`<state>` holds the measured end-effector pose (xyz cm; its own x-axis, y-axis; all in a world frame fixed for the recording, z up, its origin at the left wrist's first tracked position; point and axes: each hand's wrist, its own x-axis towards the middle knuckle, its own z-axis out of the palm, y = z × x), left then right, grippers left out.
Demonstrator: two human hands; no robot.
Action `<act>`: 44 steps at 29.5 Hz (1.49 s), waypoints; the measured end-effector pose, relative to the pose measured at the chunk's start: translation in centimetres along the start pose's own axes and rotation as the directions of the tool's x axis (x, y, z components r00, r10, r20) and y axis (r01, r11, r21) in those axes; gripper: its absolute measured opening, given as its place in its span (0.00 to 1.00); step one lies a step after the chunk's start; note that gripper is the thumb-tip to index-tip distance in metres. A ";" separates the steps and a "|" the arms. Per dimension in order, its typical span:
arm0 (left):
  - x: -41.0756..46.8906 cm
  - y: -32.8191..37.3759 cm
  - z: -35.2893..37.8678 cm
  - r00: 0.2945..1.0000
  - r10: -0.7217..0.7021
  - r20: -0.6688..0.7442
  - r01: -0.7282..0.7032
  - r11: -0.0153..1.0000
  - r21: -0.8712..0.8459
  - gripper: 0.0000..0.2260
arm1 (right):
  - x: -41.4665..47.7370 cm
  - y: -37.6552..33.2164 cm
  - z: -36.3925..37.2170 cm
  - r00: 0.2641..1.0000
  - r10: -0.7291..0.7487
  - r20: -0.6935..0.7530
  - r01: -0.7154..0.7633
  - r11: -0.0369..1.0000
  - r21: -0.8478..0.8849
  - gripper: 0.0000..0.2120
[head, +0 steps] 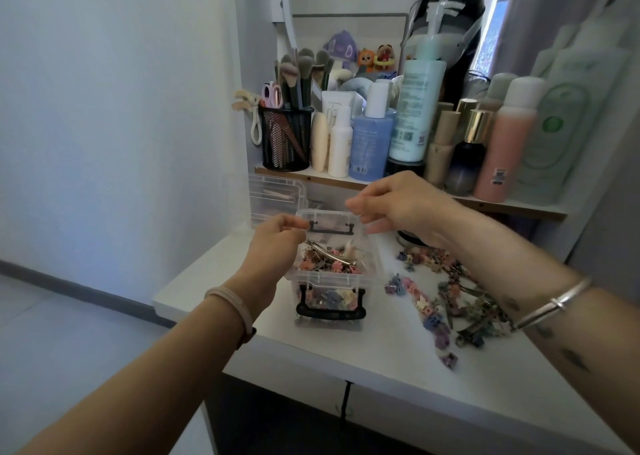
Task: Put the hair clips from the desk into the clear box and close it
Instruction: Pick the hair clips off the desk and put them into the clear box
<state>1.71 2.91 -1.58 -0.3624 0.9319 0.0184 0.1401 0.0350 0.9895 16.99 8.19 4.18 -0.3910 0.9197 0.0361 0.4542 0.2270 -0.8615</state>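
Standing near the white counter's (381,357) left edge, the small clear plastic box (330,280) has its black latch handle (330,311) facing the front edge. Open counter lies before it and to its left. Its clear lid (341,218) is raised at the back, toward the wooden shelf (332,177). The left hand (273,243) pinches the lid's left corner. The right hand's (401,205) curled fingers meet the right corner, too blurred to tell its hold. A long silver clip (329,255) lies crosswise on the filled box. Loose pastel hair clips (450,299) crowd the right side.
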 end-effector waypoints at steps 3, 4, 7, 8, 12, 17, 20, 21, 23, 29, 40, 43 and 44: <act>-0.2 0.1 0.3 1.000 0.016 0.004 -0.016 1.000 0.007 0.07 | 0.0 0.5 -1.1 0.995 0.022 -0.095 -0.020 1.000 0.015 0.05; -0.3 0.0 0.3 1.000 0.016 0.001 -0.016 1.000 0.008 0.07 | -0.2 0.9 -1.6 0.992 0.033 -0.124 -0.038 0.999 -0.036 0.05; -0.3 0.0 0.4 1.000 0.009 -0.003 -0.009 1.000 0.011 0.07 | -1.1 3.1 -3.0 0.989 0.139 -0.048 -0.147 0.903 -0.405 0.04; -0.3 0.0 0.6 1.000 0.010 0.003 -0.010 1.000 0.010 0.07 | -1.5 3.9 -3.2 0.979 0.206 -0.002 -0.176 0.832 -0.526 0.07; -0.5 0.2 1.1 1.000 0.019 0.018 -0.019 1.000 0.012 0.07 | -2.7 6.1 -3.5 0.936 0.346 0.058 -0.210 0.684 -0.698 0.15; -0.7 0.3 1.4 1.000 0.014 0.021 -0.014 1.000 0.012 0.07 | -2.9 7.3 -2.3 0.949 0.302 0.093 -0.145 0.678 -0.721 0.16; -0.7 0.4 1.5 1.000 0.017 0.020 -0.018 1.000 0.018 0.07 | -2.6 7.6 -1.8 0.965 0.249 0.083 -0.117 0.692 -0.712 0.14; -0.6 0.4 1.5 1.000 0.019 0.019 -0.020 1.000 0.020 0.07 | -2.5 7.7 -1.7 0.969 0.234 0.082 -0.108 0.697 -0.709 0.14; -0.6 0.4 1.4 1.000 0.022 0.021 -0.022 1.000 0.019 0.07 | -2.3 8.0 -1.5 0.980 0.188 0.069 -0.088 0.713 -0.696 0.12; -0.7 0.3 1.3 0.999 0.028 0.029 -0.028 0.999 0.016 0.06 | -2.1 8.1 -1.8 0.992 0.124 -0.014 -0.105 0.766 -0.634 0.08; -0.6 0.2 1.3 0.999 0.024 0.038 -0.024 1.000 0.011 0.07 | -2.4 8.2 -1.5 0.979 0.204 -0.009 -0.145 0.663 -0.734 0.18; -0.7 0.2 1.3 0.999 0.025 0.041 -0.025 1.000 0.015 0.06 | -2.3 8.5 -1.6 0.982 0.190 -0.021 -0.148 0.685 -0.714 0.15; -0.7 0.2 1.3 0.999 0.023 0.044 -0.023 1.000 0.015 0.07 | -2.3 8.3 -1.7 0.983 0.182 -0.029 -0.150 0.696 -0.702 0.14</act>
<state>3.19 2.74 -1.62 -0.3179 0.9475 0.0344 0.1620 0.0185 0.9866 23.00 8.55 -2.23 -0.2779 0.9547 -0.1068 0.9369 0.2448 -0.2496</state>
